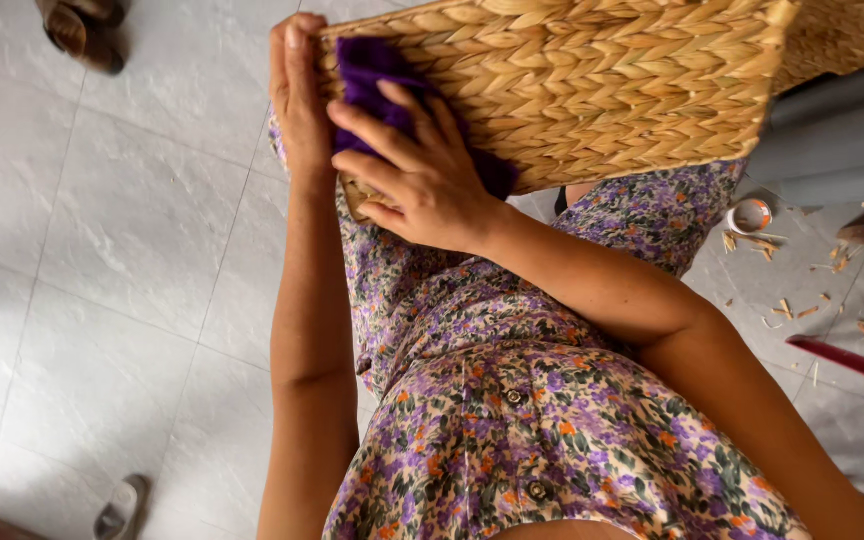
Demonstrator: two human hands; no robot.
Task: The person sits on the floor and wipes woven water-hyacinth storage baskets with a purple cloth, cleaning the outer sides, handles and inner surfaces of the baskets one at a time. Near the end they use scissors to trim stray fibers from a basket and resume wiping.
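one woven basket (592,90), one purple cloth (372,75), two hands (422,185)

A woven basket (592,90) rests on the person's lap. The left hand (297,95) grips its left edge; the right hand (422,175) presses a cloth (372,75) against its side. Scraps (812,300) lie on the floor (132,230) to the right.
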